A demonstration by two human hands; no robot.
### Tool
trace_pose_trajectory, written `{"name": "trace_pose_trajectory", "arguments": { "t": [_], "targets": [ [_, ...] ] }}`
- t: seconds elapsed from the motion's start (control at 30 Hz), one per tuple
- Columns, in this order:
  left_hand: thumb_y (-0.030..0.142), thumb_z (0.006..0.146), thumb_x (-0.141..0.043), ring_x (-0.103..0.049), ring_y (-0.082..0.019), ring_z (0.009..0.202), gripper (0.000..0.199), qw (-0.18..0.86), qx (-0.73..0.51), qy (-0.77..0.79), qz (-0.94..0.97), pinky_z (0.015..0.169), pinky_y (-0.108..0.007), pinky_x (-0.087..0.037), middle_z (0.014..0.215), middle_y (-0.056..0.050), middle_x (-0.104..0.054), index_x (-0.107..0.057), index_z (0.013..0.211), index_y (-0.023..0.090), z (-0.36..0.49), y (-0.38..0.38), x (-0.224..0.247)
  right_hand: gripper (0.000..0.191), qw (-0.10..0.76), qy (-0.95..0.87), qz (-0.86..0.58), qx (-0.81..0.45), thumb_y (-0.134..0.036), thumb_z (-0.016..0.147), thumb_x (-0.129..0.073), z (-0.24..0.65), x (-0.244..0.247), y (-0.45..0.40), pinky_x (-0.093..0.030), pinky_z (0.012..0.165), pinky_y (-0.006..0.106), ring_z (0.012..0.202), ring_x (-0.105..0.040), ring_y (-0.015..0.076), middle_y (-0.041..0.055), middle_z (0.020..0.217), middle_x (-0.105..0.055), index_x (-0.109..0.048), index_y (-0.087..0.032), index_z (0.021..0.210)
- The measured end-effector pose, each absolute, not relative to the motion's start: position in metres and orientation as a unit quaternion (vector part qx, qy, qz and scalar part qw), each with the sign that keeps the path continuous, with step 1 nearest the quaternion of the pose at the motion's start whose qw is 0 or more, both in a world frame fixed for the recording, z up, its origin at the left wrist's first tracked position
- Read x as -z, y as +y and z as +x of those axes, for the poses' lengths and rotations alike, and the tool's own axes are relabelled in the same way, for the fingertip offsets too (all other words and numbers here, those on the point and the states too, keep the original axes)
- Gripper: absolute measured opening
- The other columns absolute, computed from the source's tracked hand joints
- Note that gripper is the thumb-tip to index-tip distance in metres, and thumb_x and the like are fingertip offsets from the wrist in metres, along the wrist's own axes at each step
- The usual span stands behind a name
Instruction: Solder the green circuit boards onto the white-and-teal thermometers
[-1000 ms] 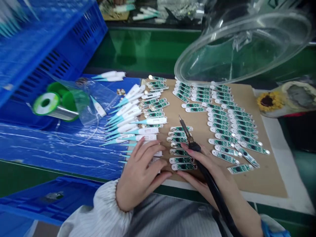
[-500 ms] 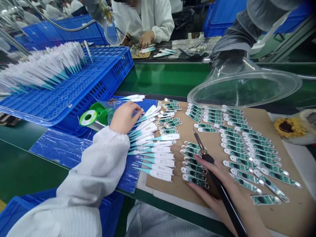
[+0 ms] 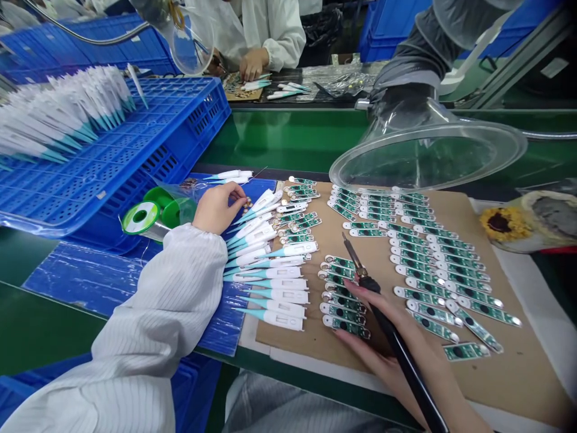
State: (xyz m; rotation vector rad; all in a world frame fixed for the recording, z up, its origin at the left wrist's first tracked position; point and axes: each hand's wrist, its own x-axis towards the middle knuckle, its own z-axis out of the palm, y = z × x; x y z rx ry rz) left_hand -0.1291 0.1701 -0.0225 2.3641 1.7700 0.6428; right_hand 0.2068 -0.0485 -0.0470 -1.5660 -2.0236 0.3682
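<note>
My left hand [image 3: 219,208] is closed, thumb and fingertips together at a small cluster of round gold-coloured pieces [image 3: 247,205] on the blue sheet. Whatever the fingertips pinch is too small to make out. Just beside it, white-and-teal digital thermometer housings [image 3: 283,296] lie in a fanned row. My right hand [image 3: 435,361] grips a soldering iron [image 3: 391,335] by its black handle, the metal tip angled up and left above the brown board. Under that hand is a column of green circuit boards [image 3: 345,311] with wire rings at their ends.
More circuit boards [image 3: 421,255] cover the right of the brown board [image 3: 518,385]. A solder spool [image 3: 140,218] stands left of my hand. Blue crate [image 3: 148,144] holds many thermometers. A clear fume hood [image 3: 428,157] overhangs the back; a yellow sponge [image 3: 501,224] sits right. A co-worker's hand [image 3: 253,64] works opposite.
The whole view has shifted slightly, with things appearing further left. My left fingertips stay by the small round pieces; my right hand keeps the soldering iron in nearly the same pose.
</note>
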Motion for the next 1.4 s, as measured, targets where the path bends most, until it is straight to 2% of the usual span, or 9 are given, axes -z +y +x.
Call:
{"name": "trace_pose_trajectory", "arguments": {
  "t": [0.1, 0.2, 0.4, 0.53, 0.6, 0.7, 0.83, 1.2, 1.4],
  "targets": [
    [0.026, 0.092, -0.059, -0.071, -0.025, 0.089, 0.024, 0.041, -0.234, 0.568, 0.788, 0.085, -0.035, -0.052, 0.097, -0.008, -0.076, -0.073, 0.109, 0.016, -0.126, 0.167, 0.02, 0.058, 0.312, -0.74, -0.572, -0.168, -0.041, 0.089, -0.072, 0.204, 0.04, -0.048, -0.056, 0.103, 0.031, 0.122, -0.064, 0.0197, -0.0008, 0.139, -0.061, -0.05, -0.031, 0.141],
    [0.028, 0.094, -0.059, -0.07, -0.025, 0.097, 0.023, 0.023, -0.25, 0.549, 0.797, 0.091, -0.036, -0.052, 0.105, -0.008, -0.076, -0.076, 0.105, 0.017, -0.126, 0.163, 0.017, 0.057, 0.338, -0.735, -0.549, -0.209, -0.03, 0.089, -0.073, 0.201, 0.032, -0.048, -0.049, 0.111, 0.029, 0.128, -0.06, 0.0166, -0.0005, 0.141, -0.059, -0.049, -0.03, 0.141],
    [0.031, 0.093, -0.067, -0.071, -0.018, 0.075, 0.02, -0.02, -0.297, 0.536, 0.79, 0.075, -0.031, -0.056, 0.092, -0.002, -0.08, -0.075, 0.1, 0.014, -0.125, 0.134, 0.003, 0.062, 0.355, -0.728, -0.553, -0.197, -0.022, 0.085, -0.078, 0.2, 0.026, -0.048, -0.048, 0.109, 0.021, 0.13, -0.058, 0.0133, -0.0007, 0.141, -0.06, -0.05, -0.028, 0.14],
    [0.021, 0.093, -0.067, -0.074, -0.017, 0.089, 0.011, -0.017, -0.356, 0.501, 0.789, 0.078, -0.027, -0.057, 0.098, -0.002, -0.079, -0.07, 0.103, 0.016, -0.097, 0.08, -0.02, 0.065, 0.41, -0.713, -0.54, -0.176, -0.017, 0.083, -0.079, 0.199, 0.025, -0.052, -0.046, 0.11, 0.019, 0.126, -0.061, 0.0125, -0.0007, 0.136, -0.065, -0.049, -0.027, 0.14],
    [0.009, 0.091, -0.066, -0.072, -0.018, 0.098, 0.012, 0.092, -0.402, 0.42, 0.809, 0.091, -0.032, -0.056, 0.106, -0.005, -0.076, -0.068, 0.101, 0.016, -0.074, 0.048, -0.028, 0.063, 0.432, -0.702, -0.54, -0.168, -0.016, 0.083, -0.078, 0.197, 0.024, -0.054, -0.046, 0.109, 0.018, 0.124, -0.062, 0.0117, -0.0011, 0.133, -0.067, -0.051, -0.027, 0.139],
    [0.003, 0.091, -0.065, -0.069, -0.012, 0.09, 0.019, 0.207, -0.383, 0.346, 0.831, 0.086, -0.022, -0.056, 0.095, -0.003, -0.074, -0.068, 0.104, 0.016, -0.039, 0.009, -0.026, 0.06, 0.466, -0.675, -0.547, -0.167, -0.011, 0.083, -0.077, 0.194, 0.022, -0.058, -0.047, 0.107, 0.016, 0.119, -0.065, 0.01, -0.0023, 0.127, -0.07, -0.053, -0.027, 0.136],
    [0.004, 0.094, -0.061, -0.069, -0.01, 0.09, 0.026, 0.357, -0.397, 0.339, 0.774, 0.079, -0.017, -0.056, 0.1, -0.005, -0.073, -0.072, 0.114, 0.017, -0.007, -0.018, -0.011, 0.062, 0.505, -0.635, -0.542, -0.22, -0.006, 0.082, -0.076, 0.192, 0.02, -0.063, -0.047, 0.11, 0.021, 0.118, -0.066, 0.0119, -0.0018, 0.126, -0.071, -0.053, -0.027, 0.136],
    [0.017, 0.09, -0.071, -0.077, -0.014, 0.075, 0.01, 0.631, -0.413, 0.414, 0.51, 0.072, -0.022, -0.064, 0.084, 0.002, -0.08, -0.071, 0.09, 0.027, 0.005, -0.046, -0.003, 0.056, 0.519, -0.588, -0.529, -0.325, -0.006, 0.085, -0.07, 0.186, 0.017, -0.085, -0.063, 0.087, 0.023, 0.107, -0.072, 0.0165, -0.0028, 0.119, -0.074, -0.055, -0.032, 0.132],
    [0.029, 0.091, -0.071, -0.057, -0.009, 0.059, 0.015, 0.689, -0.44, 0.416, 0.398, 0.048, -0.016, -0.049, 0.077, 0.0, -0.063, -0.066, 0.079, 0.022, 0.017, -0.042, -0.002, 0.069, 0.536, -0.588, -0.509, -0.328, -0.007, 0.076, -0.081, 0.18, 0.012, -0.081, -0.064, 0.089, 0.031, 0.097, -0.075, 0.0187, -0.0044, 0.112, -0.076, -0.056, -0.037, 0.132]
  ]
}}
